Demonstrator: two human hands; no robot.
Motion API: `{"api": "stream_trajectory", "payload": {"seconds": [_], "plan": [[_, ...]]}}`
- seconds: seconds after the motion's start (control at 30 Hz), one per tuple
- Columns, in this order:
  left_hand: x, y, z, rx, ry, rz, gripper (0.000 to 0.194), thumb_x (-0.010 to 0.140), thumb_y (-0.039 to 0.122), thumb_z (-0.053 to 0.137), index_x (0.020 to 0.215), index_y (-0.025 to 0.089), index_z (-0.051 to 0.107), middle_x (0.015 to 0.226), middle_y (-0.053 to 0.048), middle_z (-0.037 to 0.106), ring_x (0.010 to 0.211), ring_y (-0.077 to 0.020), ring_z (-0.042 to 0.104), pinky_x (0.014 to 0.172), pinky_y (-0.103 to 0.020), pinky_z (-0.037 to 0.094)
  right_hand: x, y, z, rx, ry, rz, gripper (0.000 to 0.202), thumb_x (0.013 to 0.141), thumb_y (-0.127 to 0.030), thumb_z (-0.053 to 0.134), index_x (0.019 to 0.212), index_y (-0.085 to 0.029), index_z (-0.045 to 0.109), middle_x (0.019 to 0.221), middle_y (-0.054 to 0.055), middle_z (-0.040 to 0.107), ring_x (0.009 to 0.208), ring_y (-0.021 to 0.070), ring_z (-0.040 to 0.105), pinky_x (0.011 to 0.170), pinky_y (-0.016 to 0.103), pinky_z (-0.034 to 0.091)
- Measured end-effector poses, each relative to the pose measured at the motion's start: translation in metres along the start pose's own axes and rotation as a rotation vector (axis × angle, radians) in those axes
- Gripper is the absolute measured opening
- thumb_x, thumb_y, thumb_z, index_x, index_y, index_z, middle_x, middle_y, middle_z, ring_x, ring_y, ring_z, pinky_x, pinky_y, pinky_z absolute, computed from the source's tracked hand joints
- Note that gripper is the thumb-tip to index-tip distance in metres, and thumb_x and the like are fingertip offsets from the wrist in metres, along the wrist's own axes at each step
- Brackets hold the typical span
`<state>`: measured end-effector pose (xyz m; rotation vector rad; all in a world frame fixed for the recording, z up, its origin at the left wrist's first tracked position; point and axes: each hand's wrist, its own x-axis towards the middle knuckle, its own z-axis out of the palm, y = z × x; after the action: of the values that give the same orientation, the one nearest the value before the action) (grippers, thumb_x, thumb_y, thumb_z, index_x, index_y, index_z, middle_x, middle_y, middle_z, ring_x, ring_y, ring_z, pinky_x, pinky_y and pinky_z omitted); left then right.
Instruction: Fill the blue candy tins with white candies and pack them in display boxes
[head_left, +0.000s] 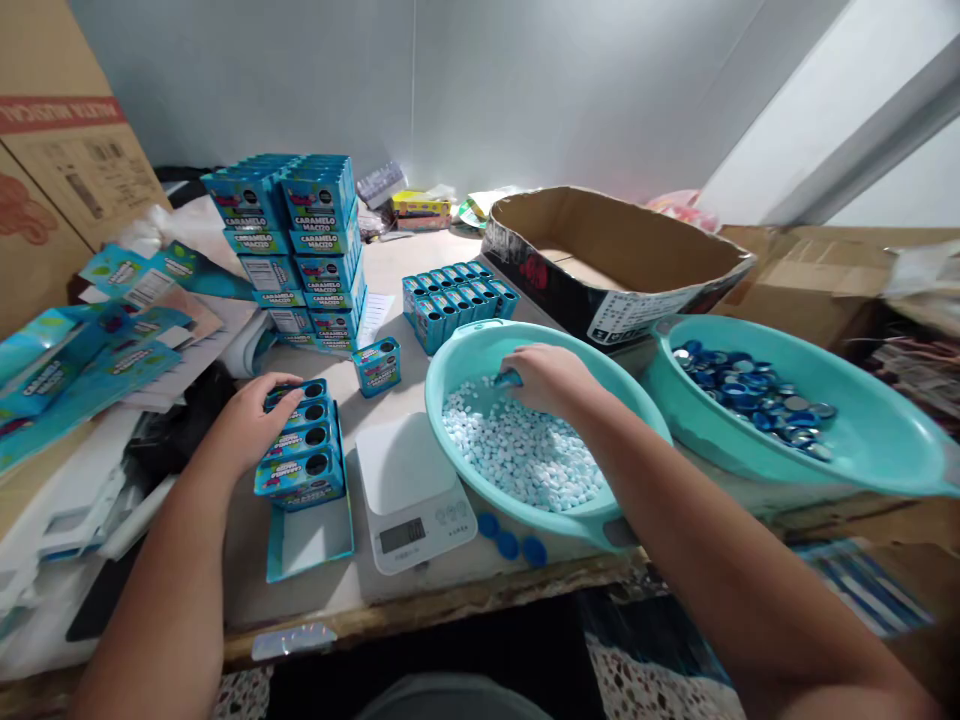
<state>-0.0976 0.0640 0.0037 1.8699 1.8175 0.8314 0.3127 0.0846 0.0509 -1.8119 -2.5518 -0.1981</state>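
Observation:
My left hand (259, 415) grips the far end of a row of small blue candy boxes (304, 468), its thumb and fingers around the farthest box. Each box has a round hole on top, and the row stands in a shallow blue tray (311, 540). Over the turquoise basin (487, 345) my right hand (551, 375) closes on a small blue container (508, 379), mostly covered by the fingers. White and pale blue candies (540, 460) lie in the basin below it. A white digital scale (409, 490) stands between the hands, and a single blue box (377, 366) sits behind it.
Tall stacks of blue boxes (330, 265) rise at the back left, with a holed group (457, 300) nearby. A second basin (862, 430) holds blue and silver round tins (750, 395). Behind is a cardboard tray (615, 245). Blue discs (508, 545) lie near the table edge.

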Motion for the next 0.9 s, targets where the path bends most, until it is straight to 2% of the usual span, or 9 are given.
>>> {"api": "stream_trajectory", "payload": {"seconds": [0.1,0.2,0.33,0.47,0.53,0.63,0.7,0.8,0.9], "plan": [[0.000,0.000,0.000,0.014,0.000,0.010,0.051,0.082,0.058,0.051,0.114,0.021,0.068,0.116,-0.010,0.071,0.101,-0.0292,0.066,0.103,-0.043,0.051,0.000,-0.005,-0.009,-0.039,0.078,0.039,0.019,0.086,-0.022,0.068,0.103,-0.020,0.077,0.106,0.011,0.074,0.100,0.0301,0.067,0.082,0.037,0.052],[0.000,0.000,0.000,0.003,0.003,0.018,0.051,0.083,0.058,0.051,0.112,0.020,0.068,0.116,-0.010,0.071,0.101,-0.0290,0.066,0.102,-0.043,0.051,-0.002,-0.009,-0.015,-0.130,-0.094,0.066,0.021,0.080,-0.017,0.070,0.098,-0.021,0.080,0.101,0.010,0.076,0.098,0.0314,0.069,0.077,0.037,0.052],[0.000,-0.001,0.001,-0.005,0.010,0.019,0.050,0.083,0.057,0.052,0.111,0.020,0.068,0.116,-0.010,0.071,0.103,-0.0296,0.066,0.104,-0.044,0.050,-0.008,-0.010,-0.019,-0.194,-0.082,0.087,0.027,0.085,-0.021,0.066,0.109,-0.021,0.079,0.108,0.011,0.075,0.103,0.0306,0.068,0.077,0.035,0.050],[0.000,0.000,0.000,-0.020,0.000,0.000,0.050,0.083,0.057,0.052,0.113,0.020,0.068,0.118,-0.010,0.071,0.103,-0.0293,0.066,0.100,-0.042,0.052,-0.010,-0.010,-0.022,-0.216,-0.248,0.121,0.025,0.082,-0.019,0.069,0.104,-0.023,0.079,0.106,0.009,0.077,0.104,0.0299,0.069,0.074,0.034,0.048],[-0.001,0.003,-0.001,-0.037,-0.019,-0.019,0.050,0.083,0.056,0.052,0.113,0.020,0.068,0.116,-0.010,0.071,0.101,-0.0287,0.067,0.094,-0.040,0.054,-0.010,-0.008,-0.024,-0.213,-0.194,0.112,0.030,0.084,-0.019,0.068,0.113,-0.021,0.076,0.111,0.011,0.075,0.107,0.0306,0.068,0.075,0.035,0.048],[0.000,0.005,0.000,-0.052,-0.011,-0.022,0.049,0.082,0.055,0.052,0.112,0.020,0.068,0.115,-0.010,0.072,0.101,-0.0286,0.067,0.092,-0.040,0.055,-0.009,-0.007,-0.028,-0.168,-0.019,0.101,0.040,0.089,-0.024,0.066,0.128,-0.018,0.068,0.117,0.014,0.072,0.113,0.0336,0.065,0.081,0.039,0.048],[0.000,0.005,0.001,-0.062,-0.007,-0.029,0.049,0.081,0.055,0.052,0.112,0.021,0.068,0.115,-0.010,0.072,0.101,-0.0285,0.068,0.093,-0.041,0.055,-0.008,-0.009,-0.034,-0.066,0.096,0.038,0.041,0.092,-0.029,0.063,0.132,-0.019,0.066,0.118,0.014,0.071,0.113,0.0344,0.063,0.088,0.042,0.049],[0.001,0.002,0.002,-0.096,-0.031,-0.040,0.046,0.083,0.053,0.052,0.112,0.021,0.067,0.115,-0.010,0.073,0.100,-0.0285,0.069,0.090,-0.041,0.055,-0.007,-0.024,-0.050,0.149,0.235,-0.090,0.039,0.094,-0.034,0.061,0.130,-0.021,0.066,0.116,0.013,0.069,0.111,0.0330,0.063,0.093,0.045,0.050],[0.001,-0.001,0.003,-0.103,-0.021,-0.023,0.042,0.085,0.051,0.052,0.112,0.023,0.067,0.116,-0.009,0.073,0.105,-0.0289,0.069,0.095,-0.042,0.054,-0.007,-0.051,-0.071,0.343,0.277,-0.178,0.039,0.092,-0.039,0.065,0.128,-0.024,0.066,0.117,0.011,0.069,0.105,0.0307,0.065,0.089,0.043,0.054]]}}
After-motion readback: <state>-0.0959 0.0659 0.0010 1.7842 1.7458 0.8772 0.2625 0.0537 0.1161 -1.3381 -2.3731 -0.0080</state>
